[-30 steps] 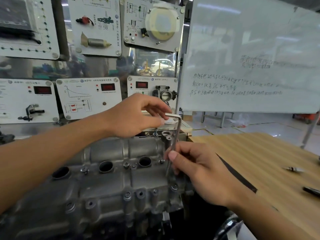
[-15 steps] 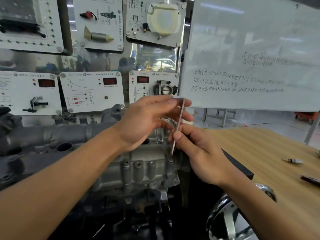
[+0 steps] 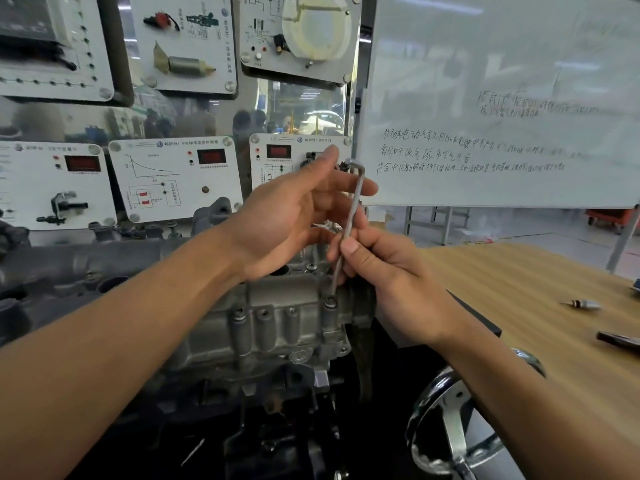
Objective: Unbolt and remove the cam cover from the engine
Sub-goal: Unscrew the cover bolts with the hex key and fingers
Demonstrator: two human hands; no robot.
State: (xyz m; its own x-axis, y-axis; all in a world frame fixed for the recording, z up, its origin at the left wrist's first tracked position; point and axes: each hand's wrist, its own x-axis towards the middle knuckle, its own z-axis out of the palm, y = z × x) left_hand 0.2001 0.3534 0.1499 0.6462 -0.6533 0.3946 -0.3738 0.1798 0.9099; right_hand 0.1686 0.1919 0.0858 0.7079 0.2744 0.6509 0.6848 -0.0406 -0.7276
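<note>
Currently the cam cover [image 3: 277,303] sits on the engine, centre-left. The left hand [image 3: 291,216] has released the short arm it gripped a second ago, its fingers now spread. The hex key [image 3: 350,206] stands in the corner bolt [image 3: 330,301], with the right hand [image 3: 391,282] pinching its shaft. Judged a regrip between turns, with the bolt not yet out.

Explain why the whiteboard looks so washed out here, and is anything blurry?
Head view: ceiling lights reflect as pale glare on the whiteboard, and its writing is soft; the right hand and hex key are fairly sharp; below the engine everything sinks into dark shadow.
</note>
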